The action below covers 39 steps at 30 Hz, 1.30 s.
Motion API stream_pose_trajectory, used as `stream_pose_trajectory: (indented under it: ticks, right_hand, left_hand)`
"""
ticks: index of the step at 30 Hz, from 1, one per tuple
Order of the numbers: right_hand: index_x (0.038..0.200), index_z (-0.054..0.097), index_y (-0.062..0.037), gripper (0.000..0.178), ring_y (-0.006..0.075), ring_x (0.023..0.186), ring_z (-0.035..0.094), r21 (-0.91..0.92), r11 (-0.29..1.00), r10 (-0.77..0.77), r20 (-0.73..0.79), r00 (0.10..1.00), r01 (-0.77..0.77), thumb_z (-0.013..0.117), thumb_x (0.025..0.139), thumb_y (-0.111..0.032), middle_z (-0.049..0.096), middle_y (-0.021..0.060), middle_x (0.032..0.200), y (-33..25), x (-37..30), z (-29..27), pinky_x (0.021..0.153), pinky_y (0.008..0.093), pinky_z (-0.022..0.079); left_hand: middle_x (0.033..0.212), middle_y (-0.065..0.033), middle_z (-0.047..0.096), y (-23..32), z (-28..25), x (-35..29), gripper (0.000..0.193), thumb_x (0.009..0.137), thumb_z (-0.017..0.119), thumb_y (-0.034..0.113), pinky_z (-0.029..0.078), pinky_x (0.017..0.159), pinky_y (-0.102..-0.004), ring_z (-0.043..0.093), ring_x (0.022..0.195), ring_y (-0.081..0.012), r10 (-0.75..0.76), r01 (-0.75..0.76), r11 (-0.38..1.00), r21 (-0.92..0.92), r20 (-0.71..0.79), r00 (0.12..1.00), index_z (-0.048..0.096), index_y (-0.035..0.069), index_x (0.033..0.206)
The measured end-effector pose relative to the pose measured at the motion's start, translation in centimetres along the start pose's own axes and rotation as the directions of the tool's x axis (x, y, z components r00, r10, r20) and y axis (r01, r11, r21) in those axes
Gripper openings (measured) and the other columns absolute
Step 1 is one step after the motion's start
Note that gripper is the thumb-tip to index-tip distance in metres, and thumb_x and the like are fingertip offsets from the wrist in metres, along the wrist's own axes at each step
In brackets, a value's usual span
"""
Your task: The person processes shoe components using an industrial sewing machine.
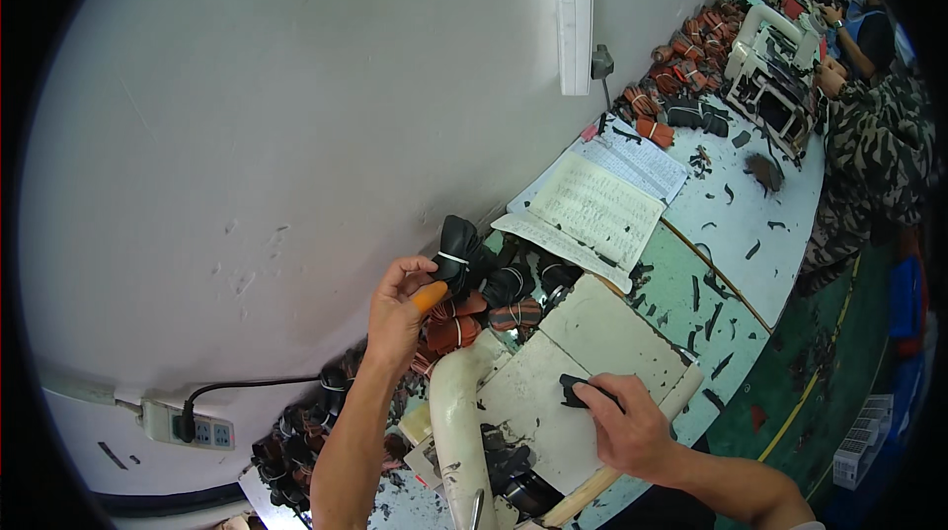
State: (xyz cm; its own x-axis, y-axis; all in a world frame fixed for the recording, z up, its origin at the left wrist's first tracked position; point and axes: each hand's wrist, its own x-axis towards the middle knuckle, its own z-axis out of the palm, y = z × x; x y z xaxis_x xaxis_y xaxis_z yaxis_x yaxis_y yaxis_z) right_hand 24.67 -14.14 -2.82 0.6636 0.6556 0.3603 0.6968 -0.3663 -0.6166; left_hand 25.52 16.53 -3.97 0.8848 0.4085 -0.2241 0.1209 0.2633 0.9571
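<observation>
My left hand (397, 311), an orange cover on its thumb, is closed on the edge of a bundle of black strips (456, 244) tied with a white band. This bundle stands above other tied bundles, black (508, 283) and red-brown (452, 334), along the wall. My right hand (632, 426) pinches a few small black pieces (578, 392) over the flat cream top plate (553, 407) of a machine. The machine's thick curved cream arm (456, 431) rises between my forearms. What the pieces are made of is not plain.
An open notebook (592, 209) lies beyond the machine. Black scraps (713, 318) litter the table. A power strip (188, 426) with a plugged cord is at the wall, lower left. At far right, a person in camouflage (879, 145) stands by another machine (775, 76) and more bundles (691, 61).
</observation>
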Motion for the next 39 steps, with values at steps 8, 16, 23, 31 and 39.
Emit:
stream_pose_trajectory:
  ticks: [8,16,23,31,39]
  right_hand:
    - [0.111,0.061,-0.0011,0.050,0.0260,0.085,0.058,0.015,1.000,0.013,0.002,1.000,-0.013,0.062,0.062,0.010,0.058,0.0123,0.099,0.0,0.0,0.0,0.070,0.0305,0.050]
    - [0.110,0.061,-0.0015,0.049,0.0262,0.085,0.058,-0.004,1.000,0.006,0.006,1.000,-0.006,0.063,0.062,0.009,0.057,0.0120,0.099,0.1,0.0,-0.1,0.071,0.0302,0.049]
    - [0.107,0.062,-0.0002,0.049,0.0272,0.082,0.058,0.008,1.000,-0.001,0.005,1.000,0.001,0.064,0.060,0.014,0.057,0.0150,0.100,0.0,0.2,-0.2,0.066,0.0309,0.051]
    - [0.110,0.061,-0.0011,0.048,0.0263,0.084,0.059,0.005,1.000,0.005,-0.007,1.000,-0.005,0.062,0.063,0.010,0.058,0.0128,0.100,0.1,0.1,0.0,0.071,0.0305,0.050]
    - [0.111,0.061,-0.0004,0.050,0.0270,0.085,0.058,-0.012,1.000,0.005,-0.006,1.000,-0.005,0.061,0.062,0.011,0.057,0.0134,0.102,0.1,0.0,0.0,0.071,0.0309,0.050]
  left_hand:
    - [0.096,-0.0024,0.062,-0.7,0.0,0.0,0.026,0.081,0.062,-0.012,0.047,0.082,-0.0241,0.059,0.091,-0.0106,0.024,-0.020,0.983,0.185,-0.018,1.000,0.059,0.006,0.100]
    - [0.094,-0.0032,0.064,-1.2,0.7,-0.1,0.016,0.080,0.063,-0.009,0.048,0.080,-0.0252,0.061,0.088,-0.0115,0.252,-0.243,0.894,0.375,0.026,0.967,0.066,0.002,0.092]
    - [0.088,-0.0058,0.066,-2.4,1.4,0.2,0.013,0.082,0.066,0.002,0.048,0.075,-0.0262,0.061,0.082,-0.0093,0.137,-0.038,0.654,0.755,-0.069,0.988,0.069,0.005,0.094]
    - [0.094,-0.0048,0.065,-1.5,-0.6,-0.4,0.019,0.085,0.056,-0.009,0.048,0.074,-0.0222,0.060,0.083,-0.0110,0.002,0.015,0.994,0.105,-0.161,0.987,0.066,0.000,0.099]
    - [0.096,-0.0098,0.064,-0.2,-0.7,-1.5,0.020,0.087,0.049,-0.013,0.054,0.074,-0.0267,0.063,0.084,-0.0164,-0.045,0.029,0.995,-0.099,-0.165,0.985,0.062,-0.001,0.097]
